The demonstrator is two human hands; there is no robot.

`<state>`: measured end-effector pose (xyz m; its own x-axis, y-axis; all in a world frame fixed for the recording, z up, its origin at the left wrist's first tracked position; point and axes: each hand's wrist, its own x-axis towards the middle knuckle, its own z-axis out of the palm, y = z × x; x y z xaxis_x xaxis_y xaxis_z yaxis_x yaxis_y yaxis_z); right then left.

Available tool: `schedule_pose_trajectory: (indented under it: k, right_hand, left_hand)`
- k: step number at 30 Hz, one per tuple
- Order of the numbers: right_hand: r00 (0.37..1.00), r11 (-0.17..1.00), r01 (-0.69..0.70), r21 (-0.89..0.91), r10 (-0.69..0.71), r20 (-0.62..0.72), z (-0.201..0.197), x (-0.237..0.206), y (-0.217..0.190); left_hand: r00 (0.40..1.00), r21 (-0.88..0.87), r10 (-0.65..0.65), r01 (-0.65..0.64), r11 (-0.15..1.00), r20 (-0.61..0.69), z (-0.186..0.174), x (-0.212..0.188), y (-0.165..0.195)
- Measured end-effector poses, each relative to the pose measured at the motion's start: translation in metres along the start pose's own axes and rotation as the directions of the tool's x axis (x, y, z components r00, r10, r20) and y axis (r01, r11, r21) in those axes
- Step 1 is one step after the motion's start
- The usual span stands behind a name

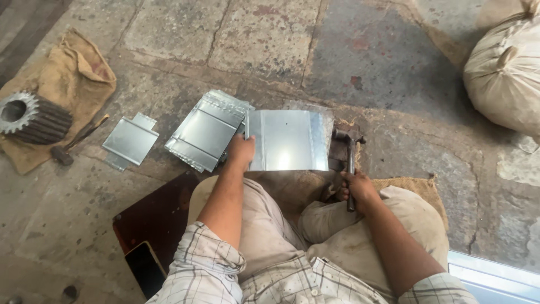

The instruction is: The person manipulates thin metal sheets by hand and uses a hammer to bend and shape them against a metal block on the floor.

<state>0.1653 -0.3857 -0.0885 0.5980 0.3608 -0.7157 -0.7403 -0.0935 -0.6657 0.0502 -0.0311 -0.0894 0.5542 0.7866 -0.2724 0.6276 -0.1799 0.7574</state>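
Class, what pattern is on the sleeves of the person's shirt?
A light checked pattern of thin dark lines on the shirt sleeves, shown best in the head view.

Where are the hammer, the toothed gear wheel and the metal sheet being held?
hammer [350, 147], head view, on its shaft below the head.
gear wheel [25, 115], head view, on its toothed rim.
metal sheet [287, 146], head view, on its flat middle.
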Motion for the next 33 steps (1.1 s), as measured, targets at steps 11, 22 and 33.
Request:
schedule_pose_trajectory:
  k: [11, 22, 33]
  right_hand:
    - [0.617, 0.478, 0.546, -0.688, -0.785, -0.056, 0.016, -0.106, -0.068]
    - [-0.333, -0.3, 0.893, -0.334, -0.942, -0.046, 0.035, -0.061, -0.114]
    - [0.452, 0.218, 0.46, -0.861, -0.892, 0.015, 0.051, -0.06, -0.127]
  left_hand:
    - [0.974, 0.266, -0.226, 0.219, 0.939, -0.003, -0.017, 0.016, 0.034]
    - [0.972, 0.321, -0.235, 0.22, 0.921, 0.01, -0.034, 0.01, 0.059]
    - [0.979, 0.371, -0.205, 0.193, 0.908, -0.007, -0.034, 0.014, 0.064]
